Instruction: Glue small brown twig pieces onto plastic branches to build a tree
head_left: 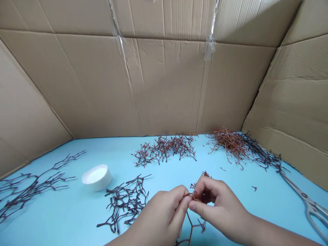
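My left hand (170, 209) and my right hand (217, 205) meet at the front, fingertips almost touching. The left thumb and forefinger pinch a thin reddish-brown wire-like twig. Right thumb and forefinger are closed on the same twig just beside them. A forked brown branch (191, 227) hangs below the hands, its lower part cut off by the frame edge. Small reddish twig tips (205, 174) show behind my right fingers. To the left of my left hand lies a bunch of dark forked twigs (128, 201).
White tape-like roll (97, 178) at left, near long dark branches (38, 181). Reddish forked twigs (166, 148) lie at the back. Loose reddish stems (230, 141) and dark stems (263, 153) are piled back right. Scissors (304, 196) lie at right. Cardboard walls (164, 85) enclose the blue tabletop (69, 208).
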`<state>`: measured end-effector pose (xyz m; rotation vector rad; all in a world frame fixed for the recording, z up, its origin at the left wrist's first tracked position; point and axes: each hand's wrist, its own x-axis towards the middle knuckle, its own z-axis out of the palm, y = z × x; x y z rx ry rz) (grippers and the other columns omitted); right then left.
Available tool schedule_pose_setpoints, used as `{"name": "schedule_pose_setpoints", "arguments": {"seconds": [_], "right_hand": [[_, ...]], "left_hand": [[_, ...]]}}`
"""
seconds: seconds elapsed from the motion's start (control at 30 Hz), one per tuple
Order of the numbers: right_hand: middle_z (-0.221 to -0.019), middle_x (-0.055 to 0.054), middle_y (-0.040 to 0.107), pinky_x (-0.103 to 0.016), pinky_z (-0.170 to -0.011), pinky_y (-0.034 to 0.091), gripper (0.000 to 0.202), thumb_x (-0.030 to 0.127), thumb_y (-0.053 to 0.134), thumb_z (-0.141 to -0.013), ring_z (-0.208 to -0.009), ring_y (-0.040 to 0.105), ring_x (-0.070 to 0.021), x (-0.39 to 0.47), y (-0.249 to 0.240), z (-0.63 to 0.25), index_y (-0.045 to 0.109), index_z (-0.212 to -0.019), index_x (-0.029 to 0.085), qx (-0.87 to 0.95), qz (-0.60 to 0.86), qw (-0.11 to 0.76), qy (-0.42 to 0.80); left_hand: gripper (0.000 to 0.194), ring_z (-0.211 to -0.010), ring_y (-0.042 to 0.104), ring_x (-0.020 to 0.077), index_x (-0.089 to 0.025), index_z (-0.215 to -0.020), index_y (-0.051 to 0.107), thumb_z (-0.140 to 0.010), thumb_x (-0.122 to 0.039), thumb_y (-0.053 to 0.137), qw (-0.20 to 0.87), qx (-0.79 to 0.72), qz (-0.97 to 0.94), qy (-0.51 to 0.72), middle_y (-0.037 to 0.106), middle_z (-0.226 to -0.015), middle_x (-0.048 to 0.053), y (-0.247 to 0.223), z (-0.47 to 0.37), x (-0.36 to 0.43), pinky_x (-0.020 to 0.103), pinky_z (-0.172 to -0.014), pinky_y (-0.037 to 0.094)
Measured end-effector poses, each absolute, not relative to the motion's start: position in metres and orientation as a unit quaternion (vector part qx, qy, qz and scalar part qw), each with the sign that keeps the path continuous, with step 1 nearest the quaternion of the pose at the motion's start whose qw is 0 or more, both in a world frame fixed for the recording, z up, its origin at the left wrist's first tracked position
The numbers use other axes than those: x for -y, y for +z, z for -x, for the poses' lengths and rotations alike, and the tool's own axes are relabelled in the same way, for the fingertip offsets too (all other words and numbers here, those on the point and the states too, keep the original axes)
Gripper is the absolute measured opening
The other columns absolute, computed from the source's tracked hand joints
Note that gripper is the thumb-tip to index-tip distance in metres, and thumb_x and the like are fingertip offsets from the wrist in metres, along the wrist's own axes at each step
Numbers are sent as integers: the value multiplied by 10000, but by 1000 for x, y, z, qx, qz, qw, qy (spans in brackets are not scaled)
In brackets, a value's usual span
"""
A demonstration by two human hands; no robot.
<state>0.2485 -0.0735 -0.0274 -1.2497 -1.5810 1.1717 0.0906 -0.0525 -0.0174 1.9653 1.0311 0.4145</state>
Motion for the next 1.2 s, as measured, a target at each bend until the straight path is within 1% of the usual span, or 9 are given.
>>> {"name": "schedule_pose_setpoints", "arguments": {"seconds": [0.13, 0.23, 0.4, 0.53, 0.6, 0.73, 0.9, 1.0, 1.2], "right_hand": [[-554, 81, 439, -177, -420, 356, 142, 153, 555, -708, -445, 434, -57, 70, -25, -252, 425, -667, 189, 564, 465, 423, 535], [-543, 92, 458, -162, -391, 332, 127, 139, 544, -704, -398, 437, -45, 65, -25, -253, 428, -723, 188, 530, 437, 419, 594], [-595, 20, 580, -187, -489, 363, 179, 189, 649, -677, -507, 496, -65, 61, -25, -253, 473, -672, 154, 530, 368, 415, 642], [-599, 21, 580, -211, -552, 384, 183, 192, 660, -667, -557, 544, -86, 64, -23, -255, 483, -695, 158, 524, 308, 385, 694], [-601, 21, 569, -218, -559, 388, 149, 165, 634, -666, -560, 544, -92, 67, -19, -258, 489, -704, 159, 543, 311, 363, 691], [-607, 27, 524, -223, -559, 386, 102, 81, 543, -625, -574, 498, -97, 74, -8, -258, 496, -649, 168, 618, 385, 335, 598], [-586, 45, 480, -192, -528, 367, 148, 31, 479, -588, -546, 438, -82, 79, -3, -253, 474, -598, 179, 702, 413, 309, 492], [-563, 56, 456, -188, -513, 345, 194, -5, 449, -565, -525, 411, -78, 77, -11, -251, 437, -594, 186, 724, 439, 333, 415], [-654, 30, 502, -207, -567, 380, 179, 13, 434, -635, -604, 455, -98, 74, -20, -253, 449, -652, 191, 705, 458, 379, 387]], "left_hand": [[268, -635, 451, 140, -187, -588, 482, -819, -315, 437, 422, -394, -780, 242, 474, -635, -9, -11, -88, 50, 232, -605, 328], [216, -777, 470, 151, -182, -653, 534, -808, -323, 480, 524, -374, -695, 321, 503, -778, 6, -13, -88, 46, 253, -738, 340], [295, -625, 524, 116, -162, -684, 473, -856, -391, 402, 770, -264, -483, 323, 503, -658, -15, -31, -91, 43, 261, -654, 407], [304, -492, 584, 122, -156, -709, 459, -825, -437, 439, 858, -186, -394, 273, 480, -611, -30, -38, -94, 49, 211, -468, 412], [266, -525, 611, 139, -172, -725, 444, -808, -423, 475, 882, -140, -355, 276, 450, -579, -47, -38, -95, 54, 191, -459, 408], [304, -512, 562, 93, -186, -679, 375, -725, -380, 604, 892, -80, -316, 312, 338, -532, -73, -32, -94, 62, 147, -460, 355], [463, -356, 273, 0, -191, -606, 255, -647, -342, 691, 878, -89, -345, 319, 261, -511, -96, -28, -94, 61, 136, -366, 193], [419, -316, 199, -7, -206, -633, 280, -673, -356, 669, 830, -183, -424, 313, 295, -494, -112, -29, -96, 57, 140, -333, 160], [304, -316, 309, 40, -211, -859, 419, -726, -445, 561, 716, -383, -547, 206, 408, -457, -105, -22, -98, 51, 158, -316, 195]]}}
